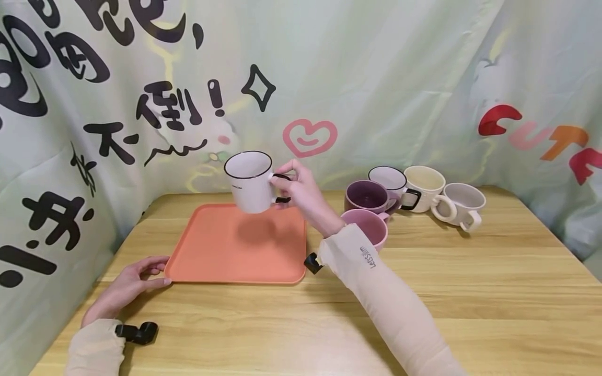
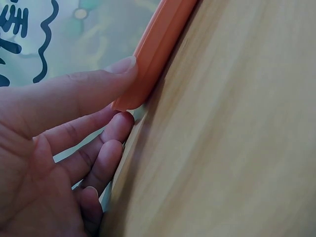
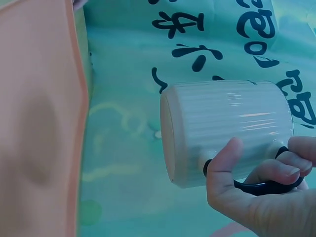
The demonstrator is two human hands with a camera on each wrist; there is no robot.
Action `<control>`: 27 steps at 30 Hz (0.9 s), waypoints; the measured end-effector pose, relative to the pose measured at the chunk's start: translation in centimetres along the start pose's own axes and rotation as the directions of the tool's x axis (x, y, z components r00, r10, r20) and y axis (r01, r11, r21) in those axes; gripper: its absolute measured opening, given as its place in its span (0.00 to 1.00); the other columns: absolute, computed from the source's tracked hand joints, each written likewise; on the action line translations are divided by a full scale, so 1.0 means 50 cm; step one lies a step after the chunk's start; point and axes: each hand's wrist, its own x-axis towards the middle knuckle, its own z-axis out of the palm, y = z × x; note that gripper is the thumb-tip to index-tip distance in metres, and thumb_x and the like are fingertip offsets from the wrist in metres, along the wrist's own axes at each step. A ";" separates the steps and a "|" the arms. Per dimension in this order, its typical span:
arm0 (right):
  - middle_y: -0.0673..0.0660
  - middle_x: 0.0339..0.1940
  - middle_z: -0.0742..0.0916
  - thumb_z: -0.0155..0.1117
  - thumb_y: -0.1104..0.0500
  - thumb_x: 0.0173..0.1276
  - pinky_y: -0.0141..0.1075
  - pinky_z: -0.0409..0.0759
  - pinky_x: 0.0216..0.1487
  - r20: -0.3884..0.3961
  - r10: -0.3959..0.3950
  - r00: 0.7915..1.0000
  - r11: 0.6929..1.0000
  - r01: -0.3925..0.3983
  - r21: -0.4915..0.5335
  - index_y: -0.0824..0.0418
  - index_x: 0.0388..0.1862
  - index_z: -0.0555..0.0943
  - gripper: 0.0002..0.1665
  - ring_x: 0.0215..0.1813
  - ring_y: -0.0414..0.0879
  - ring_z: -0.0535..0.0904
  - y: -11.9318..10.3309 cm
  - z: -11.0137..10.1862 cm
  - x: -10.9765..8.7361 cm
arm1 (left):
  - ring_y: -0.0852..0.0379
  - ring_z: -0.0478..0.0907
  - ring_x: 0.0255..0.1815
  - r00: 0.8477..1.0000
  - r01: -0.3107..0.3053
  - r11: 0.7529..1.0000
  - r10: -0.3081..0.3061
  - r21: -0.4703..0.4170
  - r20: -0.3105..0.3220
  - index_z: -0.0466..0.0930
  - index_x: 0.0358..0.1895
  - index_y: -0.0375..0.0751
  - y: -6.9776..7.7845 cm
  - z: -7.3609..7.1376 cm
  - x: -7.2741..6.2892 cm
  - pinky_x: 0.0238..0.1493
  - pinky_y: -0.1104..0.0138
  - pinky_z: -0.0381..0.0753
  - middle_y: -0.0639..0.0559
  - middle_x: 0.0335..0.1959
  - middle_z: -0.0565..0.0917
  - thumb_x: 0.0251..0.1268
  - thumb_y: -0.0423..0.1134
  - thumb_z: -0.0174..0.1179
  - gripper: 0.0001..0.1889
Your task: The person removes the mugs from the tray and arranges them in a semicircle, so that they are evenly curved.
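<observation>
A white mug (image 1: 252, 186) with a black rim is held in the air over the orange tray (image 1: 207, 250). My right hand (image 1: 303, 196) grips its black handle. In the right wrist view the ribbed mug (image 3: 227, 128) lies sideways in the picture, with fingers curled round the handle (image 3: 266, 187) and its base well apart from the tray. At the tray's near left corner is my left hand (image 1: 136, 284). Seen from the left wrist, the thumb (image 2: 98, 84) lies on the outer rim and the curled fingertips meet the corner, pinching it.
Right of the tray stand a pink mug (image 1: 376, 230), a purple mug (image 1: 367, 196), another white black-rimmed mug (image 1: 390, 177), a cream mug (image 1: 423, 190) and a pale grey mug (image 1: 461, 203). A printed curtain (image 1: 400, 78) hangs behind the wooden table (image 1: 470, 292).
</observation>
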 end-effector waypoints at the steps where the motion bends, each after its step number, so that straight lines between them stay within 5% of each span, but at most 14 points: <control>1: 0.56 0.32 0.79 0.60 0.70 0.73 0.39 0.81 0.26 -0.008 -0.005 1.000 1.000 0.005 -0.001 0.63 0.44 0.70 0.08 0.28 0.48 0.64 -0.002 -0.003 -0.001 | 0.62 0.72 0.48 1.000 -0.001 1.000 0.001 0.004 -0.001 0.69 0.69 0.27 0.000 -0.001 0.000 0.46 0.71 0.69 0.41 0.55 0.79 0.65 0.44 0.70 0.35; 10: 0.56 0.34 0.82 0.61 0.73 0.71 0.37 0.83 0.25 -0.022 -0.071 0.997 0.995 0.070 -0.071 0.65 0.44 0.71 0.09 0.27 0.46 0.67 -0.013 -0.043 -0.013 | 0.62 0.72 0.47 1.000 -0.005 1.000 0.005 0.007 0.002 0.70 0.69 0.27 -0.002 -0.001 0.000 0.46 0.71 0.69 0.41 0.54 0.79 0.65 0.43 0.70 0.35; 18: 0.57 0.37 0.82 0.61 0.69 0.73 0.42 0.85 0.32 -0.059 -0.047 0.997 0.993 0.040 -0.114 0.63 0.45 0.71 0.09 0.27 0.48 0.72 -0.028 -0.076 -0.030 | 0.65 0.73 0.48 1.000 0.005 1.000 -0.004 -0.023 0.009 0.69 0.68 0.25 -0.002 0.005 -0.005 0.46 0.73 0.69 0.41 0.54 0.80 0.65 0.42 0.70 0.34; 27: 0.56 0.33 0.77 0.60 0.67 0.74 0.42 0.85 0.35 -0.076 -0.074 0.994 0.989 0.064 -0.130 0.61 0.45 0.71 0.08 0.30 0.47 0.67 -0.049 -0.113 -0.046 | 0.65 0.73 0.47 1.000 -0.005 0.999 0.005 -0.033 -0.002 0.70 0.68 0.26 -0.001 0.001 0.000 0.45 0.73 0.70 0.42 0.53 0.80 0.65 0.42 0.70 0.34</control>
